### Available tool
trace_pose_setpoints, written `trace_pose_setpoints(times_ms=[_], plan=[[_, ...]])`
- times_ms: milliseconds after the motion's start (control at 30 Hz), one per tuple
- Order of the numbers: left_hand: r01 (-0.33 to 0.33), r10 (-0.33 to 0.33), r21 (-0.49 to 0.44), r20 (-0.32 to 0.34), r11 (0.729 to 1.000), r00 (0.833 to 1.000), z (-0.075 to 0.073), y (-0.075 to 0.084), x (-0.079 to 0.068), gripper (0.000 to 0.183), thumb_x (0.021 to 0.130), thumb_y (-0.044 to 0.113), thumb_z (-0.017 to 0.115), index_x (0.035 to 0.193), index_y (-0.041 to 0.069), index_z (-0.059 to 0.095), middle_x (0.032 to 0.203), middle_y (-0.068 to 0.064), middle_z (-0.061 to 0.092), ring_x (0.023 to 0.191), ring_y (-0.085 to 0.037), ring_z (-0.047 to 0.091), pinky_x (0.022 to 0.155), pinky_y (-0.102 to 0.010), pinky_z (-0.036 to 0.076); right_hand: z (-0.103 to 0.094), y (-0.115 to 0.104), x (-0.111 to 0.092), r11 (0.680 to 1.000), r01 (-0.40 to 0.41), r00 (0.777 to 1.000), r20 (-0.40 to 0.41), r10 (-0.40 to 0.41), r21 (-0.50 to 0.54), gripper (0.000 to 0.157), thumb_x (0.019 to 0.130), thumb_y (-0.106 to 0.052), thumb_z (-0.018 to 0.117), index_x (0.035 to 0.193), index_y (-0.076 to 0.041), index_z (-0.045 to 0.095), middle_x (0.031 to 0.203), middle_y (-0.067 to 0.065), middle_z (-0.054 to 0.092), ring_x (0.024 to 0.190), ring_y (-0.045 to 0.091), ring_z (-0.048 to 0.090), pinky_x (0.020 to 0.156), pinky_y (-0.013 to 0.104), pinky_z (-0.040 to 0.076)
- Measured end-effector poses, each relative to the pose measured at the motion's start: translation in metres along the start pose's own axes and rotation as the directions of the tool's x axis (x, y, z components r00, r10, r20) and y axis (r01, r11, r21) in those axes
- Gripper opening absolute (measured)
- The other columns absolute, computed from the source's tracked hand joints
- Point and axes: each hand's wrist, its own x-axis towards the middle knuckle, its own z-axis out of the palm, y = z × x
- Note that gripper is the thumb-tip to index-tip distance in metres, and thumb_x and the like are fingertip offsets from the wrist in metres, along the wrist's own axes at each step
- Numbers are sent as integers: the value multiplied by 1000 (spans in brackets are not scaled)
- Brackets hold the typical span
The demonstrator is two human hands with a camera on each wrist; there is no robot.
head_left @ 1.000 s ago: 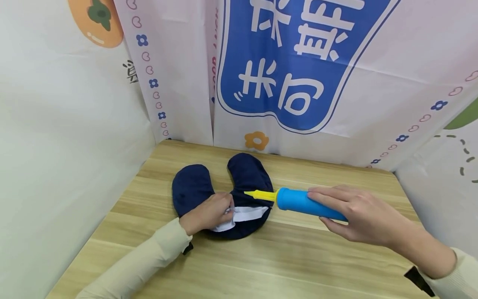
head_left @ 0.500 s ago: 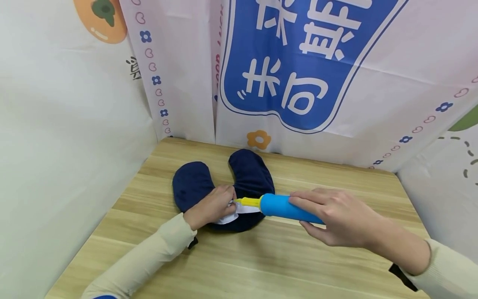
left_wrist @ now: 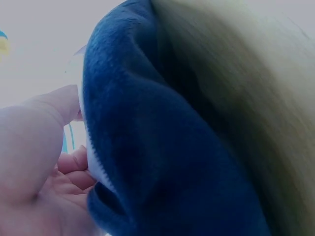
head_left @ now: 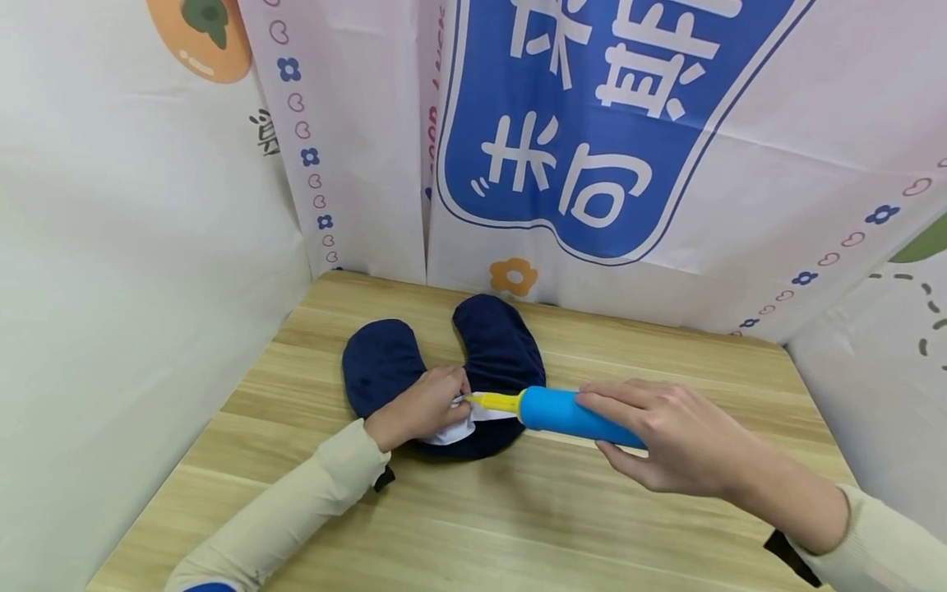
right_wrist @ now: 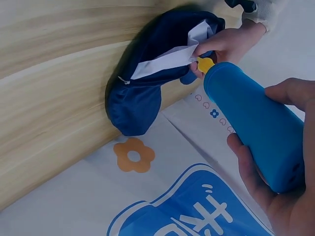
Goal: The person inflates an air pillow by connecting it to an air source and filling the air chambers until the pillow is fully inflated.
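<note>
A navy, U-shaped neck pillow [head_left: 499, 337] lies on the table, its cover unzipped over a white inner liner [right_wrist: 167, 63]. My left hand [head_left: 425, 407] pinches the liner at the pillow's middle; in the left wrist view the navy cover [left_wrist: 162, 147] fills the centre and hides some of the fingers. In my right hand [head_left: 673, 432] is a blue hand pump [head_left: 573, 413], gripped round its barrel. The pump's yellow nozzle [head_left: 494, 401] points left, its tip right at the left fingertips. What the tip meets there is hidden by the fingers.
The wooden table [head_left: 592, 526] runs back to a white printed backdrop [head_left: 362, 148] with a blue lettered panel. White sheets stand along the left and right sides. A zipper pull [right_wrist: 124, 80] hangs at one end of the cover's opening.
My right hand has brought the pump leftward, so the nozzle tip has gone from over the pillow's right side to the left fingertips. In the last half second little has moved.
</note>
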Motion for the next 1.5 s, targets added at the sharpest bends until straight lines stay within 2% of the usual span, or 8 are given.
trace_pose_setpoints(times_ms=[67,300,567,800,900,1067,1133,1500], plan=[[6,-6,-17,1,1000,1000,-1,0,0,8,95,11,70,100,7,67,99,-5,68,85,-15,58,75,-29,53,1,0,-1,1000,-8,1000,-11,8,2,51,106,-49,51,132,-10,73,126,4,78,101,23,79,78,43,66],[26,-26,3,14,1000,1000,1,4,6,8,96,10,69,103,5,68,102,-7,70,87,-16,61,78,-31,56,7,-11,-4,998,-62,996,-60,61,-4,45,93,-33,76,129,-8,73,119,7,79,90,21,80,70,38,66],[38,-29,74,-109,997,994,5,17,15,16,91,0,69,78,5,63,81,-7,60,73,-17,52,67,-32,50,17,-44,-4,985,-135,983,-140,120,-109,56,104,-42,41,120,0,75,111,13,80,82,26,80,60,36,64],[40,-22,93,-187,995,982,11,24,20,31,88,-5,67,64,10,53,73,-6,54,70,-17,51,69,-34,49,27,-68,-5,964,-173,965,-230,125,-201,60,107,-37,33,112,6,75,106,17,79,70,26,77,52,37,61],[53,-40,64,-191,997,981,11,25,21,28,88,-5,67,66,8,58,75,-7,57,71,-18,53,69,-34,51,32,-72,-6,959,-171,957,-268,107,-226,57,107,-34,35,112,7,75,105,17,79,69,26,75,51,38,61],[92,-94,-24,-175,995,980,10,21,20,2,90,-1,71,91,0,71,90,-11,68,79,-19,61,73,-34,57,40,-69,-10,964,-148,950,-304,76,-223,51,104,-31,39,114,6,74,105,16,79,70,27,75,54,40,62],[103,-112,-62,-167,993,980,9,18,19,9,91,0,72,100,-1,71,95,-12,69,81,-18,62,74,-33,58,44,-66,-13,968,-135,946,-318,63,-209,49,104,-30,41,114,6,73,104,16,79,70,27,75,54,40,62],[104,-121,-92,-197,990,973,8,13,19,13,85,0,72,97,-1,70,91,-11,69,73,-15,56,68,-30,53,57,-55,-18,981,-140,935,-343,87,-134,49,102,-31,44,114,5,74,102,17,80,67,27,75,51,40,61]])
